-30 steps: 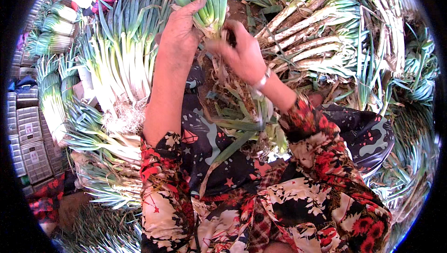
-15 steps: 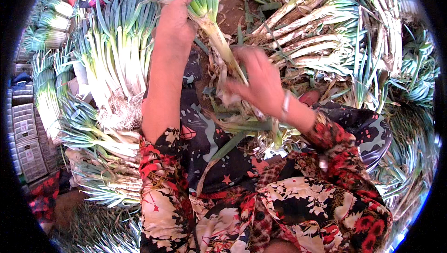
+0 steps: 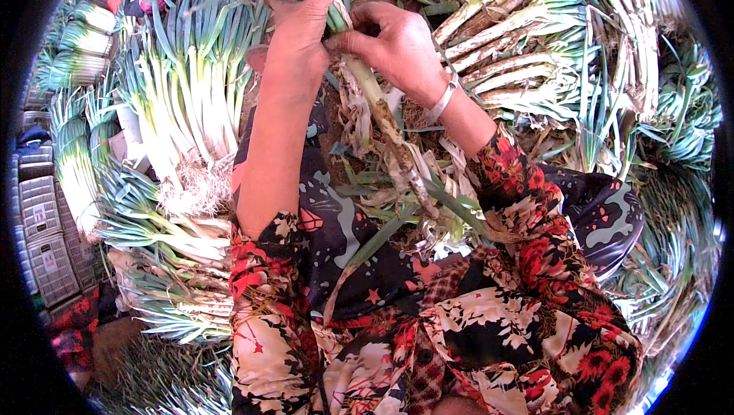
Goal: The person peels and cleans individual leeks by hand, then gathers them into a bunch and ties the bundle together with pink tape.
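Heaps of leeks surround the person: clean white bundles [image 3: 183, 109] at left, dirty ones [image 3: 520, 56] at right. Left hand [image 3: 294, 40] is clamped on one leek [image 3: 382, 121]; right hand [image 3: 394, 44] pinches its outer skin. Peelings [image 3: 405, 209] lie on the lap; many leeks seem left.

From my remote view, the ground [image 3: 367, 121] shows only as a patch of brown earth, nearly buried in produce. Trimmed leeks [image 3: 180, 102] lie in a neat fan on the left, white shanks and pale roots pointing toward me, green tops away. More cleaned bundles [image 3: 164, 262] stack below them. On the right, untrimmed leeks [image 3: 520, 56] with muddy stalks sprawl in a loose heap, running down the far right edge. Stripped outer leaves [image 3: 397, 186] litter the earth in the middle. Grey plastic crates [image 3: 42, 239] stand along the far left.
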Demonstrator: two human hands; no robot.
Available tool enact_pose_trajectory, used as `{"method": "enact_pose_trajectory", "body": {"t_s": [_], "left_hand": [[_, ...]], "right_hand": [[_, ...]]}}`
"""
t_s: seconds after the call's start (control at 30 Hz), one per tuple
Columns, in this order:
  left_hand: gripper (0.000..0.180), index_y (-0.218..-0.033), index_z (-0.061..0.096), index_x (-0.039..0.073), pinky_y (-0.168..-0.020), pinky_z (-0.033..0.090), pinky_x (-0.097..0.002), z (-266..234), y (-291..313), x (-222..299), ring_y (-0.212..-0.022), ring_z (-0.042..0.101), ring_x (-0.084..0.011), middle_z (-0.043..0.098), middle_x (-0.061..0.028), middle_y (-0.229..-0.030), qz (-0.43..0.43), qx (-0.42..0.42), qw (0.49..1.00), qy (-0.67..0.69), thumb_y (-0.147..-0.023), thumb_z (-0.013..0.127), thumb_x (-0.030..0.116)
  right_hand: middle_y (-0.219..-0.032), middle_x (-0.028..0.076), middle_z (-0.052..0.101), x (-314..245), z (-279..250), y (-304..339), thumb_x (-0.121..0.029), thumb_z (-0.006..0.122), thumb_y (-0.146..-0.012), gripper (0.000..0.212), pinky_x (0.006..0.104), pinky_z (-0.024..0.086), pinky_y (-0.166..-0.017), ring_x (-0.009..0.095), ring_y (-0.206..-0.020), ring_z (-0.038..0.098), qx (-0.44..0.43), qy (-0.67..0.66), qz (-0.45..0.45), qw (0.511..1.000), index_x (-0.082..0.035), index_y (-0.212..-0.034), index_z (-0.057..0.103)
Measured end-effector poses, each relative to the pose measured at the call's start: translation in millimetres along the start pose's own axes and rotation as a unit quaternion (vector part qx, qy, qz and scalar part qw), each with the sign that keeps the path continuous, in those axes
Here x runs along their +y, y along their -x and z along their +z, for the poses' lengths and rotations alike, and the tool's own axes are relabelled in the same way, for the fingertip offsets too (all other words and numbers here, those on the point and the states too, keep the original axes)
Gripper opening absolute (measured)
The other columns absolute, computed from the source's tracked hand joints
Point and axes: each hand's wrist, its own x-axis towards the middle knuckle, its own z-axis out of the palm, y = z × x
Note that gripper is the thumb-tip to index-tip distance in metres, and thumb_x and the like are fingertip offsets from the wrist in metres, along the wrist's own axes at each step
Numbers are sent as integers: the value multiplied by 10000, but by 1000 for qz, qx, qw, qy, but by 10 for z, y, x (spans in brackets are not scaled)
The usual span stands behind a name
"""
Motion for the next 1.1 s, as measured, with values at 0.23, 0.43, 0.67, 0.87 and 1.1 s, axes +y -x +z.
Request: {"method": "enact_pose_trajectory", "body": {"t_s": [0.23,0.43,0.67,0.87,1.1], "left_hand": [[934,-1284,218,72,-788,439,-407,-248,-253,-46,-979,473,-264,408,-128,-1150,-20,85,994,-70,-602,795,346],[531,-1140,415,28,-753,457,-407,-297,-305,-11,-872,546,-225,547,-115,-955,129,10,989,-75,-708,687,172],[370,-1176,438,-35,-791,471,-440,-651,-449,148,-897,586,-336,571,-222,-1032,-28,-17,991,130,-894,363,193],[365,-1144,456,-37,-807,481,-449,-580,-492,2,-873,595,-324,582,-202,-1013,-63,-10,989,136,-914,357,228],[376,-1102,508,18,-767,506,-410,-643,-587,-130,-820,609,-276,612,-138,-952,-44,-128,967,216,-923,352,310]], "right_hand": [[-560,182,502,72,75,170,-293,576,-765,328,439,414,-504,378,-566,517,-18,45,-76,996,-33,-584,491],[-586,184,516,513,-192,1659,-287,508,-791,293,452,413,-512,379,-545,516,-306,120,18,944,-28,-654,503],[-651,163,591,852,-476,2648,-203,570,-710,172,429,486,-570,339,-628,596,-692,233,97,677,-36,-732,608],[-979,196,555,439,-463,1393,-197,555,-743,337,382,446,-787,331,-891,553,-178,52,71,980,-9,-1021,533],[-814,116,625,-128,235,635,-274,693,-727,453,286,476,-627,172,-679,603,-36,-127,123,984,39,-1025,558]]}}
